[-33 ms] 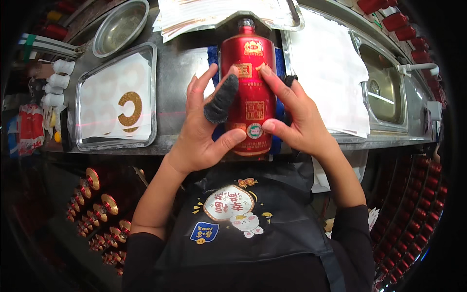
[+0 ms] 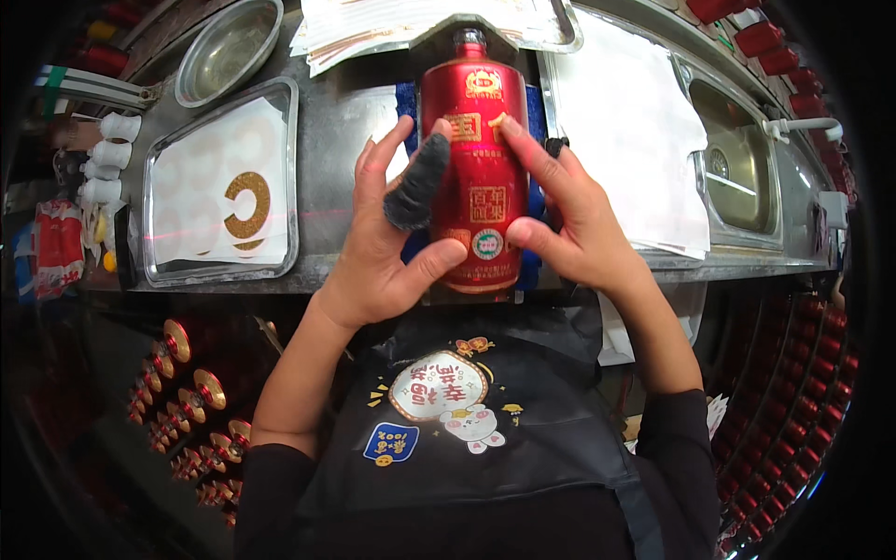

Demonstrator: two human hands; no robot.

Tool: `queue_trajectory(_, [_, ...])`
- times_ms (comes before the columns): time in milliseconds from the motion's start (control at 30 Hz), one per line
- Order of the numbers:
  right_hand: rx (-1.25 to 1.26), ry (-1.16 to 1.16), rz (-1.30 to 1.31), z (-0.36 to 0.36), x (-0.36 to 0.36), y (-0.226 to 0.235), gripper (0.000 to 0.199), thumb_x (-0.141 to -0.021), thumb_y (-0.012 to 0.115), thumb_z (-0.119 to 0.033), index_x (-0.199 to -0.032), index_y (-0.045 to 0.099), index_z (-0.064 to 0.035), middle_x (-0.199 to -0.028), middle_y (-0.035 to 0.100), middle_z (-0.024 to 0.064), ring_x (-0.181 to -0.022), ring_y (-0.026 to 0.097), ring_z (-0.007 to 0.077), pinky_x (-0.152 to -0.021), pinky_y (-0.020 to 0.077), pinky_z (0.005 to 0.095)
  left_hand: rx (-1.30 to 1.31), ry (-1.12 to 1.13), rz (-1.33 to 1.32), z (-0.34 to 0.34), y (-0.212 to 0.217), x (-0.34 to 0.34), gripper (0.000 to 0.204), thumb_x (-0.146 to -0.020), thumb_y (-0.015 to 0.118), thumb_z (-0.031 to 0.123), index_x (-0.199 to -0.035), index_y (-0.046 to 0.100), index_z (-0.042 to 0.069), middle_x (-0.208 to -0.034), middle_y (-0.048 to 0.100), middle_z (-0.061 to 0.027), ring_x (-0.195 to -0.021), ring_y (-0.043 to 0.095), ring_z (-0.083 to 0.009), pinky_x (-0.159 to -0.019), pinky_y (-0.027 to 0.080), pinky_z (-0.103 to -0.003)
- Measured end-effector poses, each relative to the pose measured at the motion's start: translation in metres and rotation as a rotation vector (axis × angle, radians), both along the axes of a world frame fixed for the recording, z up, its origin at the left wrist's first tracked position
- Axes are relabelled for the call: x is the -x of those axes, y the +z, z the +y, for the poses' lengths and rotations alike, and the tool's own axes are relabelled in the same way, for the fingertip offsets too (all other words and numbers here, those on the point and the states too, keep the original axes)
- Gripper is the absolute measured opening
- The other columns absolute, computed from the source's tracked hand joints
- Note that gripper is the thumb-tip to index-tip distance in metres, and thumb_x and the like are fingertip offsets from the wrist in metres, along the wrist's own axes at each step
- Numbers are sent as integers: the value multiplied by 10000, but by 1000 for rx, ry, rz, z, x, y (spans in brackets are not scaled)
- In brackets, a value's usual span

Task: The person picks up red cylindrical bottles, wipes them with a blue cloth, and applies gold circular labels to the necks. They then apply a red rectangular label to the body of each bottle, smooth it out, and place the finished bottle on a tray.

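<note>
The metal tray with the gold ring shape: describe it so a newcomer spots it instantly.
Start at the red bottle held between both hands on the steel counter. Look to its left for the rectangular metal tray lined with white paper. It alone shows a gold C-shaped ring.

Black long sleeves, black apron (image 2: 467, 439) with cartoon print, grey finger cot (image 2: 417, 182)

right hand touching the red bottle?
Touching. Head view: right hand has thumb and fingertips pressed on the red bottle, with no gap visible.
</note>
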State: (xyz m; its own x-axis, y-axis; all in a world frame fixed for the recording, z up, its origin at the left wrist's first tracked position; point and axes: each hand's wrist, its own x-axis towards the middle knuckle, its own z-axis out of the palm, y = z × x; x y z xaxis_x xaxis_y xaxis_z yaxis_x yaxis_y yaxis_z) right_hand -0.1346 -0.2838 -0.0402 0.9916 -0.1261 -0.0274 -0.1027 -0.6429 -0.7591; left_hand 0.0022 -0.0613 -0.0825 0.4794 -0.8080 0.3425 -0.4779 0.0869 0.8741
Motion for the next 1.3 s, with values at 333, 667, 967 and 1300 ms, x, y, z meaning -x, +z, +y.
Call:
queue_trajectory(333, [-51,54,-63,-7,11,-16,949,-832,746,-623,-1603,382,-204,-908,408,15,-702,349,97,-581,315,257,93,-75,209,1,-7,6,870,-924,751,216,-1612,247,48,-1675,170,-141,-1539,249,-281,-1247,236,-429])
queue_trajectory(667, [-60,57,-66,-6,10,-16,939,-856,707,-636,-1613,357,-207,-926,435,28,-701,350,114,-583,318,264,95,-102,184,1,-5,2,912,-906,778,221,-1616,230,51,-1676,147,-139,-1521,286,-276,-1232,278,-423])
queue_trajectory(967, [8,75,-113,-5,10,-19,1064,-768,771,-673,-1619,342,-200,-942,448,32,-712,364,118,-594,331,281,106,-97,235,0,-5,3,913,-897,794,196,-1603,238,34,-1668,190,-104,-1504,314,-254,-1222,297,-416])
queue_trajectory(1300, [-10,59,-116,-6,10,-18,902,-834,764,-594,-1582,426,-221,-924,418,7,-699,360,93,-577,315,254,28,-102,-97,-3,1,-2,921,-869,812,212,-1601,279,46,-1677,139,-149,-1515,300,-289,-1225,298,-441])
